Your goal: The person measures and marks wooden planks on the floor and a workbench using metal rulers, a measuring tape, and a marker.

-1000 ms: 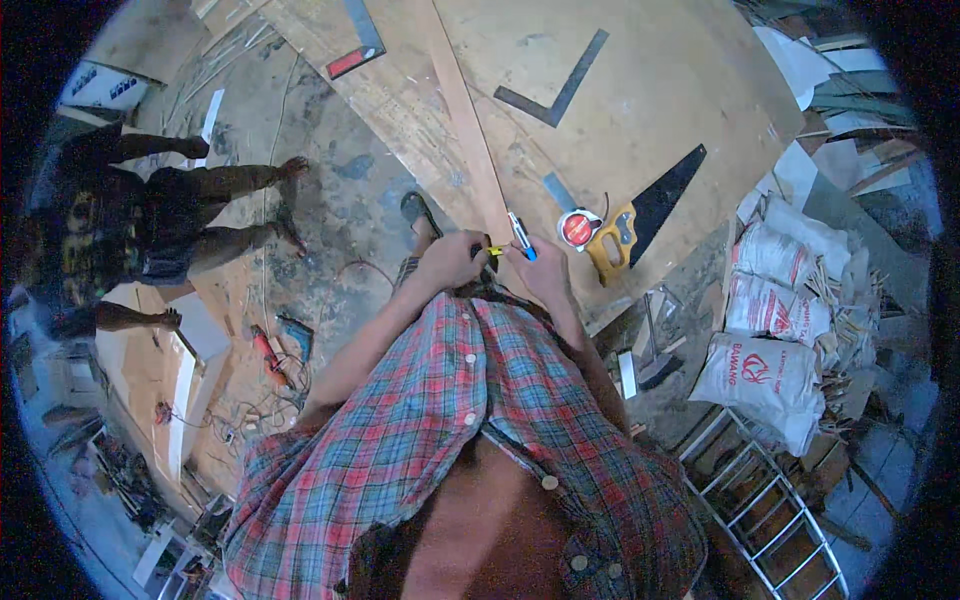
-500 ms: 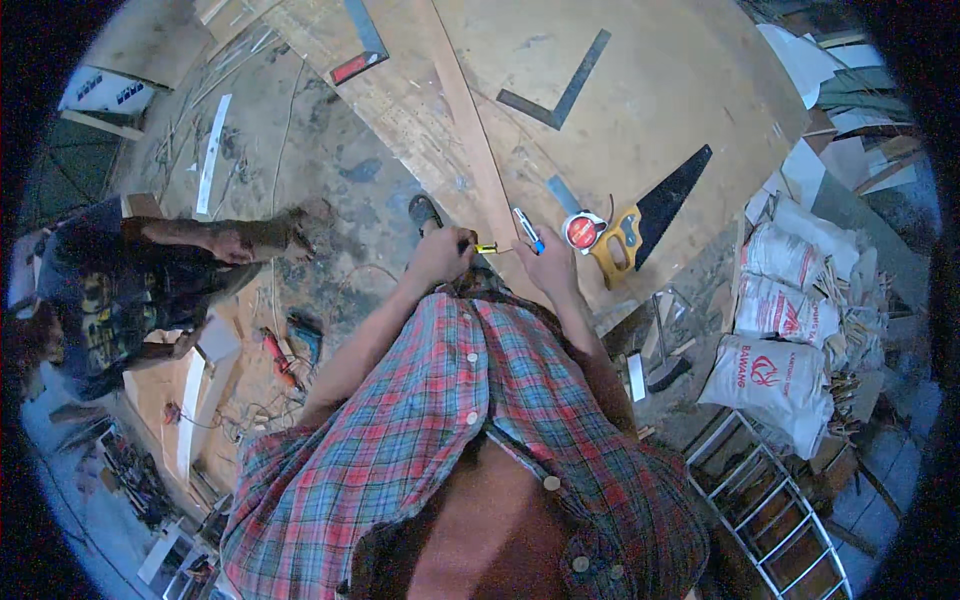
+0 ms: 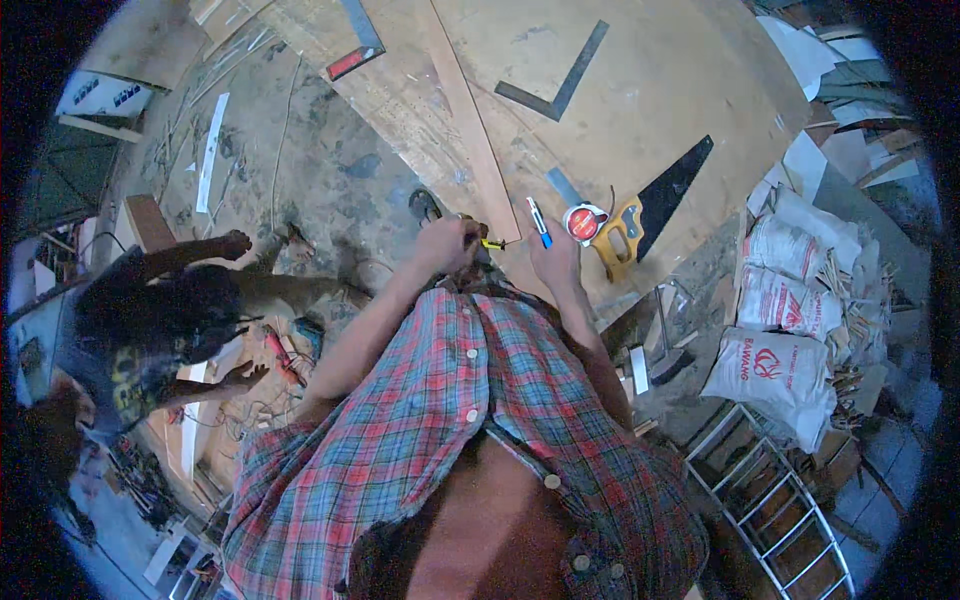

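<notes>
My left hand [image 3: 448, 243] is closed around a small yellow-tipped tool [image 3: 492, 243] at the near end of a long narrow wooden strip [image 3: 470, 135] lying on a plywood bench [image 3: 640, 90]. My right hand [image 3: 556, 262] rests flat on the bench edge, fingers spread, just below a blue and white pen-shaped tool [image 3: 538, 221]. A red and white tape measure [image 3: 583, 222] sits right beside that hand.
A handsaw with a yellow handle [image 3: 655, 205], a steel framing square [image 3: 560, 88] and a level [image 3: 352, 38] lie on the bench. White sacks [image 3: 790, 330] are stacked at right, a metal rack [image 3: 780, 500] below. Another person [image 3: 160, 330] bends over the floor at left.
The other person at left has shifted position and now crouches lower and closer. My hands stay at the strip's near end almost unmoved.
</notes>
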Demonstrator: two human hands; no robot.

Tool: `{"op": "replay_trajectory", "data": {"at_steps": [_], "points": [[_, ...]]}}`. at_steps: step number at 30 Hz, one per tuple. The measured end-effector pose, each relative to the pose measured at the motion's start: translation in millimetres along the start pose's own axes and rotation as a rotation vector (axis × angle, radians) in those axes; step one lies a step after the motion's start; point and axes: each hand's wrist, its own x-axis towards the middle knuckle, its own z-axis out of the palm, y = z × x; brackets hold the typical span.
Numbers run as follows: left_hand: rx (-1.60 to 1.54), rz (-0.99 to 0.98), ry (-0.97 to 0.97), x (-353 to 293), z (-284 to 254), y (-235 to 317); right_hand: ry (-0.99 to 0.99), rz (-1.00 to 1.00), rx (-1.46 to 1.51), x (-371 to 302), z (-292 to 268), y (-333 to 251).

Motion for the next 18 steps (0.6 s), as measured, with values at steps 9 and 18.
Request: {"op": "replay_trajectory", "data": {"at_steps": [9,18], "points": [[-0.031,0.049,0.062,-0.6,-5.7,11.4,-0.093,-0.085,0.051,-4.1,-10.3,-12.8],[-0.33,-0.046,0.143,-5.2,26.8,-26.1,-0.164,-0.018,-0.022,0.7,-6.5,-21.6]]}}
